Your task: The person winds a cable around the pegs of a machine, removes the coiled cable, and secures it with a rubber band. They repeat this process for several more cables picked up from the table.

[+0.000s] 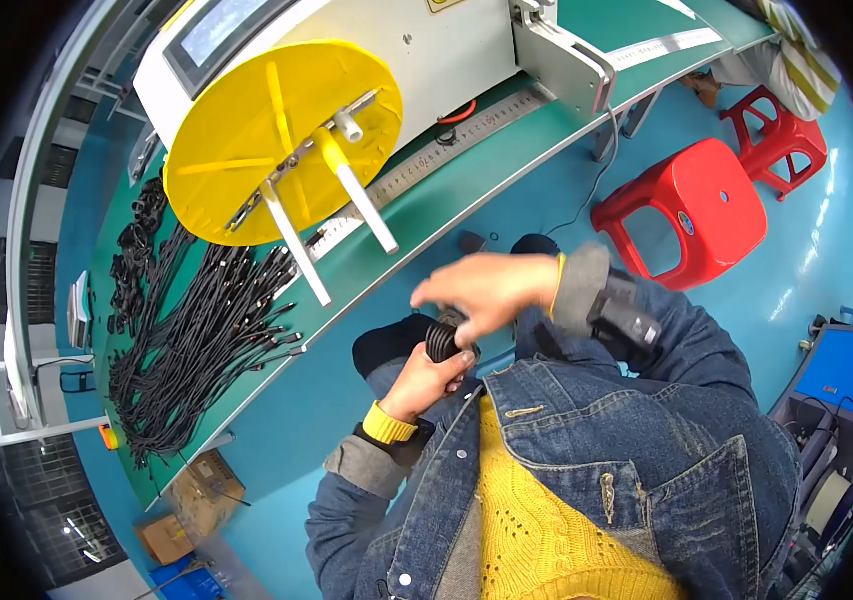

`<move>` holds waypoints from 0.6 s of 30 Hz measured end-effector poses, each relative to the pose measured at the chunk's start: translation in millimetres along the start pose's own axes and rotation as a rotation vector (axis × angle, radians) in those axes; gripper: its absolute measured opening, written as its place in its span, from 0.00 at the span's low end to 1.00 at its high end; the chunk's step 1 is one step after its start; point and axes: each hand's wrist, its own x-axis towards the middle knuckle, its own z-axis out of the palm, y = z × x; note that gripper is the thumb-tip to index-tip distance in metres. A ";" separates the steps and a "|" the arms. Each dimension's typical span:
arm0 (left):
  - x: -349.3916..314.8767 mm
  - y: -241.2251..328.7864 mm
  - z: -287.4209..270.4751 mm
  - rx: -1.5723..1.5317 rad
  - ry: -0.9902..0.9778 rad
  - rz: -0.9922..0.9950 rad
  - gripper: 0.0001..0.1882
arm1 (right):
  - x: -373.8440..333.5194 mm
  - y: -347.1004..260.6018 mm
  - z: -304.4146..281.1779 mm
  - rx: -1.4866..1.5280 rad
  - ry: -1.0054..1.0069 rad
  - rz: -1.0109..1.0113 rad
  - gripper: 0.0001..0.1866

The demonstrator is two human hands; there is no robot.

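My left hand [429,381] grips a small black coil of cable [442,338] from below, close to my chest. My right hand [487,288] lies over the top of the same coil, its fingers curled around it. Both hands are held over my lap, off the bench edge. A yellow winding disc [246,130] with white pegs stands tilted on the green bench [466,170] ahead of me. Several black cables [196,340] lie spread on the bench at the left.
A white machine housing [446,40] with a screen sits behind the disc. A ruler strip [446,150] runs along the bench. Two red plastic stools [691,205] stand on the blue floor at right. Cardboard boxes [196,500] lie under the bench at lower left.
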 end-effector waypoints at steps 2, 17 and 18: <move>3.2 2.0 3.3 -0.040 -0.016 0.052 0.07 | 14.0 11.7 -31.2 -0.043 0.039 0.001 0.18; 17.1 50.2 -0.2 -0.170 0.085 0.420 0.08 | 37.7 78.0 -53.0 -0.555 0.745 0.429 0.05; 16.9 49.5 0.5 -0.175 0.086 0.421 0.08 | 38.4 76.3 -52.9 -0.566 0.751 0.417 0.05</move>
